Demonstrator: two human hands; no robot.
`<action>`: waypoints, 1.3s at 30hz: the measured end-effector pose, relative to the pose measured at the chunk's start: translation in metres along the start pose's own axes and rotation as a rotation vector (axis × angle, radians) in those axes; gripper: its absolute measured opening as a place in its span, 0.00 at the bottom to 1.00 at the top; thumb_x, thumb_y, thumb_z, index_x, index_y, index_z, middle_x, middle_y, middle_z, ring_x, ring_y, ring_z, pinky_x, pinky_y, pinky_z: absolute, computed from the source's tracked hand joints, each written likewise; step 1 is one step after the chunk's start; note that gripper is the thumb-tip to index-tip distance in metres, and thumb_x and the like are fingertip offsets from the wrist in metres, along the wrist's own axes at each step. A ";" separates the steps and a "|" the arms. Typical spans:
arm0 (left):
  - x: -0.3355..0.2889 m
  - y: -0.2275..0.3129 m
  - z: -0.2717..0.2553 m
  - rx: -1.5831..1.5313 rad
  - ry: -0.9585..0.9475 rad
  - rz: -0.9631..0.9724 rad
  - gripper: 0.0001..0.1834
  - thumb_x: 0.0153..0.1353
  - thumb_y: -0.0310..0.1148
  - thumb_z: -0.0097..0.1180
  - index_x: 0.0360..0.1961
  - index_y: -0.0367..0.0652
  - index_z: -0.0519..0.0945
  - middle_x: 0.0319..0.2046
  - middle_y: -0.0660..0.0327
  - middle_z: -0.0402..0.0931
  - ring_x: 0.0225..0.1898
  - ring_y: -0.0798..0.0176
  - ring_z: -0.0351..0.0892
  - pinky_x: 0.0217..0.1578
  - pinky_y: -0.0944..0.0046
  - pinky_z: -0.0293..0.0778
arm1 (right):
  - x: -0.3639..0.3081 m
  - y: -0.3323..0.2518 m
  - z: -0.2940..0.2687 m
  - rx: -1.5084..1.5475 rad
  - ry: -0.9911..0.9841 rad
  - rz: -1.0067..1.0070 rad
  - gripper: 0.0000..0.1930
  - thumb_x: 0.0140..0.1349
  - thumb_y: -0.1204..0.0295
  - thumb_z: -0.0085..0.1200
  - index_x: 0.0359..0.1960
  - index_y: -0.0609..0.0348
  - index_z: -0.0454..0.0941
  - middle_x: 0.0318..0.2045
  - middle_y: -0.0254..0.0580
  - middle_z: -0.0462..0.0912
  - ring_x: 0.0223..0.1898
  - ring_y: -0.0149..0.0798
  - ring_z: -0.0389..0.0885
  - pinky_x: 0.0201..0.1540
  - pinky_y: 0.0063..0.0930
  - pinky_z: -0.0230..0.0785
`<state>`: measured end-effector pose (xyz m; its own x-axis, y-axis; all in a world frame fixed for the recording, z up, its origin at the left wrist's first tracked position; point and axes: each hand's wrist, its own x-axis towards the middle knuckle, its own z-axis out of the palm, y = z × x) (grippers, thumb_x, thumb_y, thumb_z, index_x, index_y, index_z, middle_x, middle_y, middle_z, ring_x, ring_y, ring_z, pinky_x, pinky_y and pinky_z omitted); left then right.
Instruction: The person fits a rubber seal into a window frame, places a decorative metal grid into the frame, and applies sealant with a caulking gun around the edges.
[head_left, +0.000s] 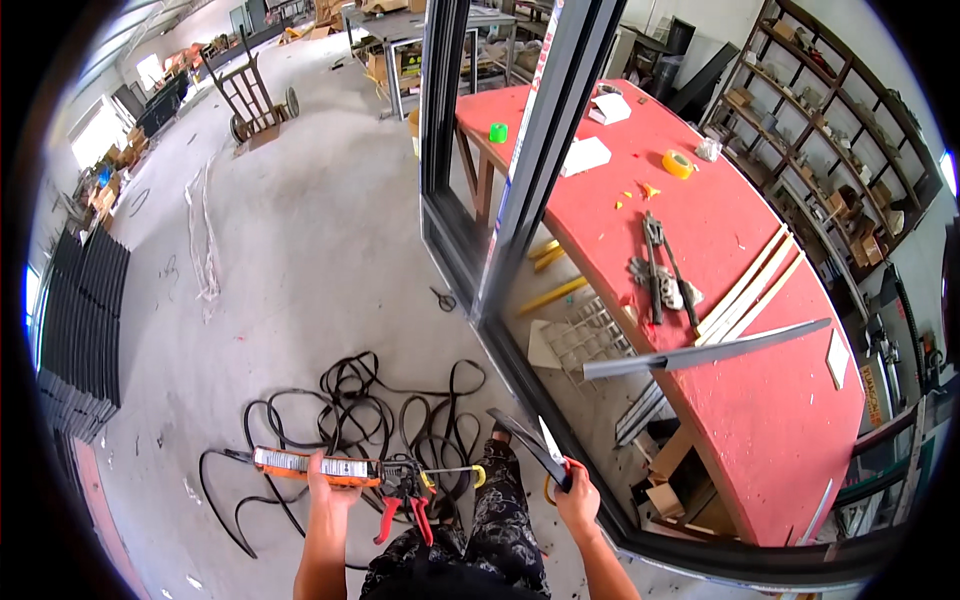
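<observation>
My left hand (328,478) is closed around the barrel of a caulking gun (405,480) loaded with an orange and white sealant cartridge (318,466). Its dark nozzle points left; the red handles hang below, and the rod with a yellow hooked end sticks out to the right, towards my leg. In my right hand (578,498), closed fingers grip what looks like a pair of scissors (551,442), with a bright blade, a long dark piece beside it and orange at the handle. On the floor beneath lies a tangle of black rubber strip (340,412).
A tall dark window frame (470,270) stands just right of me. Beyond it, a red-topped table (745,400) carries bolt cutters (655,270), pale strips, a grey profile and yellow tape (677,164). Stacked black panels (80,330) stand left; a hand truck (250,100) is farther off.
</observation>
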<state>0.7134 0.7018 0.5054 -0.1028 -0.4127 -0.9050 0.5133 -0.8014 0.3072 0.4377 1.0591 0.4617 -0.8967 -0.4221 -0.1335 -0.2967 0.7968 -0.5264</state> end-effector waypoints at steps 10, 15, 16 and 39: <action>-0.008 0.024 0.181 -0.115 -0.257 0.155 0.21 0.57 0.53 0.56 0.40 0.50 0.71 0.39 0.61 0.73 0.40 0.55 0.74 0.36 0.50 0.73 | 0.210 -0.162 -0.024 0.175 0.025 -0.336 0.22 0.52 0.68 0.63 0.48 0.61 0.72 0.30 0.54 0.82 0.32 0.56 0.82 0.35 0.45 0.74; -0.010 0.050 0.235 -0.149 -0.119 0.184 0.21 0.51 0.54 0.57 0.33 0.48 0.74 0.32 0.61 0.77 0.39 0.53 0.76 0.40 0.50 0.71 | 0.284 -0.221 -0.038 0.232 -0.001 -0.458 0.23 0.55 0.68 0.62 0.51 0.60 0.71 0.32 0.54 0.82 0.32 0.56 0.81 0.34 0.46 0.73; -0.007 0.058 0.236 -0.135 -0.161 0.156 0.21 0.50 0.55 0.58 0.34 0.49 0.74 0.33 0.61 0.77 0.40 0.53 0.76 0.42 0.49 0.72 | 0.294 -0.232 -0.039 0.244 -0.015 -0.462 0.22 0.55 0.68 0.62 0.51 0.60 0.71 0.32 0.53 0.82 0.32 0.56 0.81 0.34 0.46 0.73; 0.263 0.317 0.578 0.190 -0.104 -0.056 0.18 0.57 0.49 0.60 0.34 0.48 0.72 0.29 0.63 0.74 0.34 0.57 0.75 0.37 0.51 0.75 | 0.685 -0.485 0.060 0.539 0.458 0.053 0.07 0.57 0.79 0.53 0.36 0.69 0.74 0.29 0.52 0.80 0.32 0.48 0.78 0.36 0.37 0.69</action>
<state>0.3569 0.0893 0.5345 -0.2192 -0.4003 -0.8898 0.3358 -0.8872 0.3164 -0.0126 0.3578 0.5756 -0.9885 -0.0702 0.1338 -0.1510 0.4367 -0.8868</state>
